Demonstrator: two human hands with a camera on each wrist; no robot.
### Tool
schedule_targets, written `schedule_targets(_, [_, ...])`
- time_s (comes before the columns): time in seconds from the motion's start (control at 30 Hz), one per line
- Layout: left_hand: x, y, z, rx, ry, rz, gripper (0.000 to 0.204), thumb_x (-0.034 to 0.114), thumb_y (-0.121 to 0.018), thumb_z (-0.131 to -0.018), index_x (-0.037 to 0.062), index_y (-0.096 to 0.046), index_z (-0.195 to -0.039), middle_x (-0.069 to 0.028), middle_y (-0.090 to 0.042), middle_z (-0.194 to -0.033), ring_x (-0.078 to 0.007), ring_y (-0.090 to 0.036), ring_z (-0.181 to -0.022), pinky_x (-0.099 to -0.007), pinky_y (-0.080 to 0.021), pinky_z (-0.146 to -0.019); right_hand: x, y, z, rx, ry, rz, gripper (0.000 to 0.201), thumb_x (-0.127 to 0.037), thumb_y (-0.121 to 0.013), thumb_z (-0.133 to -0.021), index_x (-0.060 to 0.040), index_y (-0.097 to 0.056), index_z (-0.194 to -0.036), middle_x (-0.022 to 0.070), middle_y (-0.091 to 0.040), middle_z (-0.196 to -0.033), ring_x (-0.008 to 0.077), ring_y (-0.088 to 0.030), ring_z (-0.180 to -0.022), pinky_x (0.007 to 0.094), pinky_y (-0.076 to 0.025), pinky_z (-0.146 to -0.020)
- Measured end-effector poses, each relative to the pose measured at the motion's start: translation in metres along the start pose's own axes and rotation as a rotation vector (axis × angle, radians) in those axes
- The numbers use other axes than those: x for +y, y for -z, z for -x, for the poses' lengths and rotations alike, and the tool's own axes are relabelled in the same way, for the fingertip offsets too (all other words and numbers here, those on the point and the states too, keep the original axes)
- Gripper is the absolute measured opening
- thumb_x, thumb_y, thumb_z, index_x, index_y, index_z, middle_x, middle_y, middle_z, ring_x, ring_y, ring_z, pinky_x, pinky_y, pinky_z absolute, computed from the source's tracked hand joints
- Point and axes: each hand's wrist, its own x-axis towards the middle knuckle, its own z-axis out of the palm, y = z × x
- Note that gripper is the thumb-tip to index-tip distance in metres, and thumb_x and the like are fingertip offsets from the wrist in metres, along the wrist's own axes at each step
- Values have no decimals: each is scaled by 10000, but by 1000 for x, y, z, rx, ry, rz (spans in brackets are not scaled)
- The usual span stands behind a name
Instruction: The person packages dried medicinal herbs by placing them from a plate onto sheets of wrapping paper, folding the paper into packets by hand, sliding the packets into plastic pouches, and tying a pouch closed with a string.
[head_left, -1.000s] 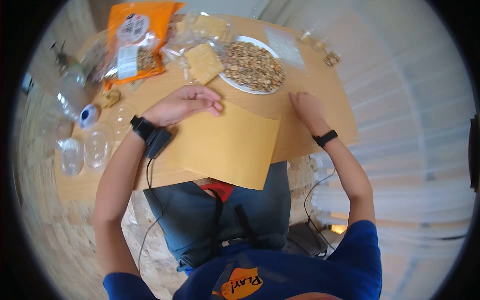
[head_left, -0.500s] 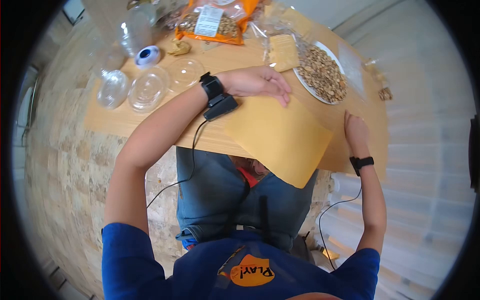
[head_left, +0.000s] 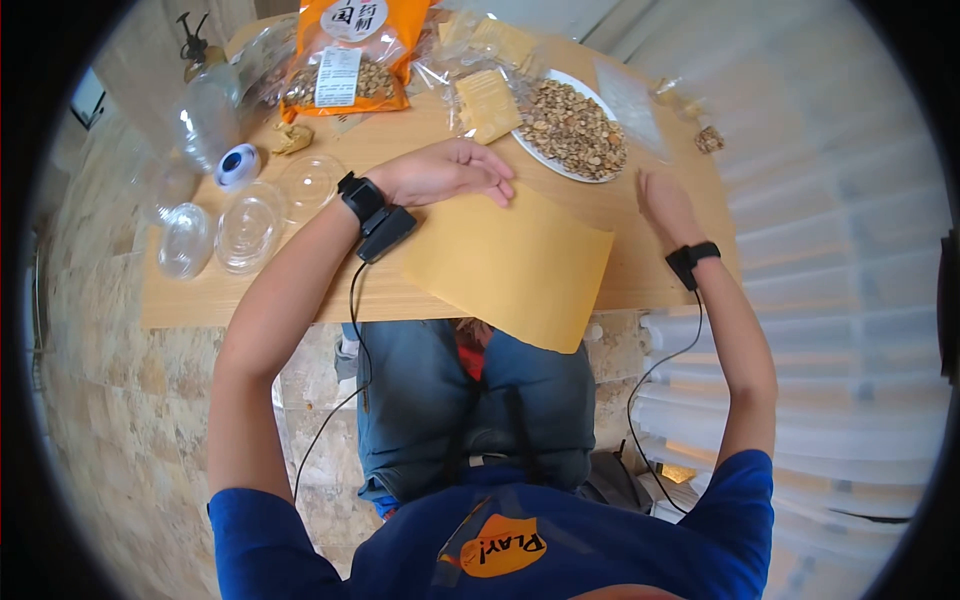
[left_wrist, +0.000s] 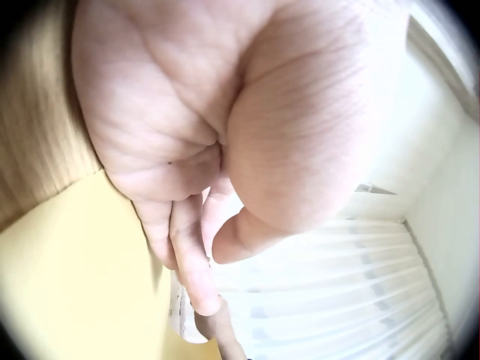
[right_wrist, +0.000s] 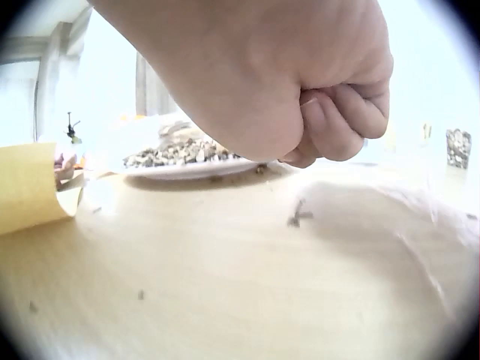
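Note:
A sheet of yellow paper [head_left: 515,265] lies at the table's front edge, its near part sticking out over the person's lap. My left hand [head_left: 445,172] rests at the sheet's far left edge, fingers loosely bent, little-finger side down on it in the left wrist view. To the right of the sheet, my right hand [head_left: 668,205] is curled into a fist close over the tabletop; nothing shows between its fingers [right_wrist: 337,124]. Beyond the hands stands a white plate [head_left: 552,168] heaped with brown-grey dried pieces [head_left: 572,125].
Wrapped yellow squares [head_left: 488,105] lie left of the plate, with an orange bag [head_left: 400,40] behind. Clear plastic lids [head_left: 248,228], a tape roll [head_left: 238,165] and a crumpled yellow-brown lump [head_left: 292,138] are at left. A small clear packet [head_left: 709,139] sits far right. Dark crumbs [right_wrist: 300,217] dot the table.
The head view swung left, then partly back, so the whole scene shifts across the frames. Both hands keep nearly the same places relative to the paper and plate.

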Motion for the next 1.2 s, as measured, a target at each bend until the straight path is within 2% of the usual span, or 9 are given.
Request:
schedule_targets(0.1, [0, 1, 0, 2, 14, 24, 252, 57, -565, -1070, -33, -619, -1299, -146, -701, -1214, -206, -700, -1104, -303, -550, -1004, -21, 28, -41, 21, -31, -153, 512, -333, -427, -1087, 62, -719, -941, 319, -704, -979, 512, -672, -945, 581, -517, -872])
schedule_targets(0.2, [1, 1, 1, 5, 15, 44, 250, 53, -564, -1069, -29, -619, -1298, -146, -701, -1216, -207, -700, -1106, -305, -551, -1004, -49, 50, -72, 29, -38, -244, 544, -377, -443, -1088, 74, -717, -953, 336, -696, -968, 517, -666, -954, 578, -515, -879])
schedule_targets(0.43, [-4, 4, 0, -7, -2, 48, 262, 65, -591, -1060, -36, -614, -1301, -152, -700, -1224, -207, -700, -1126, -305, -544, -1020, -44, 24, -88, 79, 69, -415, 485, -352, -506, -1075, 87, -688, -976, 321, -703, -977, 500, -668, -956, 523, -528, -876])
schedule_targets(0.6, [0, 2, 2, 9, 33, 103, 284, 71, -618, -1048, -39, -613, -1310, -133, -689, -1264, -194, -678, -1187, -303, -521, -1062, -45, 13, -69, 272, 127, -404, 422, -349, -577, -1045, 51, -617, -1171, 272, -642, -1237, 416, -607, -1176, 467, -474, -1016])
schedule_targets(0.73, [0, 1, 2, 28, 74, -8, 375, 19, -711, -968, -18, -616, -1328, -100, -651, -1356, -160, -593, -1310, -300, -479, -1117, -53, -8, -71, 206, 22, -569, 494, -368, -594, -1038, 47, -576, -1304, 282, -614, -1328, 429, -575, -1256, 459, -454, -1069])
schedule_targets(0.9, [5, -7, 3, 6, -20, -331, 540, -34, -821, -838, 16, -622, -1337, -100, -545, -1505, -147, -492, -1417, -288, -367, -1218, -78, -13, -78, 133, 174, -532, 653, -411, -628, -1019, 49, -480, -1458, 294, -554, -1440, 442, -498, -1381, 474, -354, -1183])
schedule_targets(1.03, [0, -5, 1, 29, -131, -386, 582, -58, -848, -793, 41, -624, -1321, -84, -503, -1538, -126, -452, -1441, -280, -329, -1238, -86, -20, -88, 146, 226, -456, 667, -417, -661, -1000, 43, -480, -1447, 271, -524, -1484, 429, -470, -1414, 486, -336, -1189])
schedule_targets(1.1, [-1, -2, -1, 17, 16, -244, 563, -59, -844, -806, 36, -624, -1315, -68, -549, -1488, -114, -480, -1417, -277, -366, -1217, -86, -21, -94, 160, 240, -518, 636, -415, -662, -1002, 27, -497, -1429, 252, -528, -1465, 418, -479, -1388, 479, -357, -1171])
schedule_targets(1.2, [-4, -1, -2, 9, 36, -145, 535, -57, -835, -829, 29, -625, -1314, -47, -603, -1417, -102, -534, -1361, -270, -410, -1185, -86, -25, -99, 253, 273, -495, 553, -394, -666, -1004, 1, -534, -1368, 241, -565, -1376, 401, -525, -1296, 480, -396, -1120])
